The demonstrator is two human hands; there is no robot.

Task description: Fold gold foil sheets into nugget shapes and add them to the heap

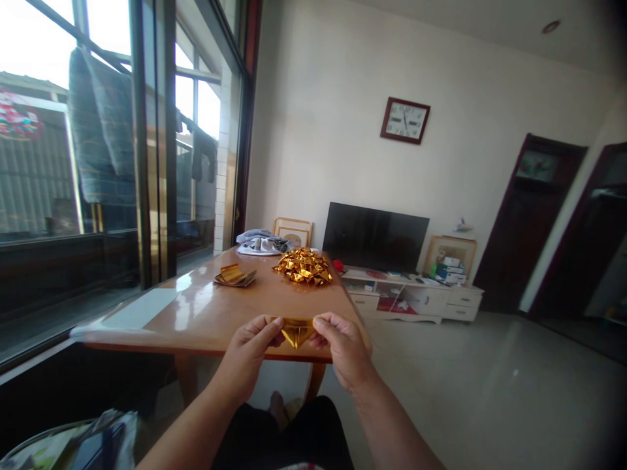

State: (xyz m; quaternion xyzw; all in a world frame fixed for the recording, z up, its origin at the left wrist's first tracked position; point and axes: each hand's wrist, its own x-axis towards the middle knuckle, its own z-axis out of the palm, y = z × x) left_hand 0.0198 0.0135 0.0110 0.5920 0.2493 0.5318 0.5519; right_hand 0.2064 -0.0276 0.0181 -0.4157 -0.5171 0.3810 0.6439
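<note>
Because the gold foil piece [297, 331] is pinched at both ends, its upper edge runs nearly level between the two hands, in front of the person at the near edge of the table [267, 303]. The left hand [255, 341] has thumb and fingers closed on one end, and the right hand [343, 344] grips the other the same way; I'd say the matched pinches serve to hold that edge taut and the folds in place. Farther along the tabletop, the heap of folded gold pieces [304, 267] sits toward the right edge, with the small stack of sheets [235, 277] off to the left, a gap between them, perhaps so that the two don't mix.

What shows of the held piece is shiny and deep gold: a straight band on top, then a body narrowing downward to a point, creased near the middle. Fingers hide its ends.
</note>
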